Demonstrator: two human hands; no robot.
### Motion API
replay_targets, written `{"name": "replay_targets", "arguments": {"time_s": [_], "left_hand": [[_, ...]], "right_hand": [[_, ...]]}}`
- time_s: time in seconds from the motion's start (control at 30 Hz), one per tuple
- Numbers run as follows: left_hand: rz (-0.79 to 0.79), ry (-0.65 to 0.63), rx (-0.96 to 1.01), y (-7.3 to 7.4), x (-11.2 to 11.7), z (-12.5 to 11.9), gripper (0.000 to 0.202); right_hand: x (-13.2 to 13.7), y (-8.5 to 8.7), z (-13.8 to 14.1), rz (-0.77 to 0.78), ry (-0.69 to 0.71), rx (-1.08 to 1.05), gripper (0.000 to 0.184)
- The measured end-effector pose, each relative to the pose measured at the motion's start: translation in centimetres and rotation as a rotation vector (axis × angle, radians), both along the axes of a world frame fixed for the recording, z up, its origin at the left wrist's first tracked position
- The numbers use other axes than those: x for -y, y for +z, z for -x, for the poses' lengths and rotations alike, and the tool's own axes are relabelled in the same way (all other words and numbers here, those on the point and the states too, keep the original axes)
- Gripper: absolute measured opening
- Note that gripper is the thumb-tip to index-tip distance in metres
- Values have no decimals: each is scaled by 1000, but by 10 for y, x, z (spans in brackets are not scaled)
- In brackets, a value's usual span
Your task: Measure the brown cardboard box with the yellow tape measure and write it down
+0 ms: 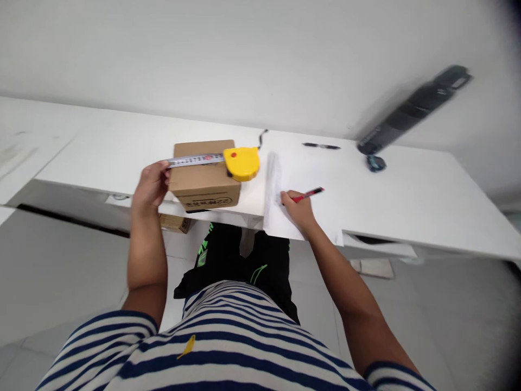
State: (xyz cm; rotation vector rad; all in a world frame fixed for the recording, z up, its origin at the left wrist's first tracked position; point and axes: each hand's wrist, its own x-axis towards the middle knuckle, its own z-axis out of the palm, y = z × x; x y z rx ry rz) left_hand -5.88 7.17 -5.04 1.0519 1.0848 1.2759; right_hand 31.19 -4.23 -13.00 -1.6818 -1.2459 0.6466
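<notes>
A brown cardboard box (203, 185) with dark printing on its front face stands on the white desk. Across its top lies a yellow tape measure (246, 164), its blade (191, 160) drawn out to the left over the box. My left hand (152, 184) is at the box's left edge, its fingers closed on the blade's end. To the right, my right hand (299, 209) grips a red pen (311, 194) over a sheet of white paper (288, 171). The pen's tip is hidden by the fingers. What is on the paper is too faint to read.
A black pen (321, 146) lies on the white desk (386, 206) near the wall. A dark cylindrical case (411, 114) leans against the wall at the right, a small dark object (376, 163) at its foot. Beneath the desk is another cardboard box (175, 222).
</notes>
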Motion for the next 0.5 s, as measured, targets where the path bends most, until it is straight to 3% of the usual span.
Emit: {"name": "replay_targets", "arguments": {"time_s": [0.17, 0.3, 0.5], "left_hand": [[-20, -31, 14, -3, 12, -1, 37], [-8, -60, 83, -4, 18, 3, 40], [2, -102, 63, -1, 23, 5, 40]], "right_hand": [[8, -2, 0, -1, 75, 4, 40], [4, -4, -8, 64, -32, 39, 43], [-17, -12, -33, -57, -127, 526, 47]]}}
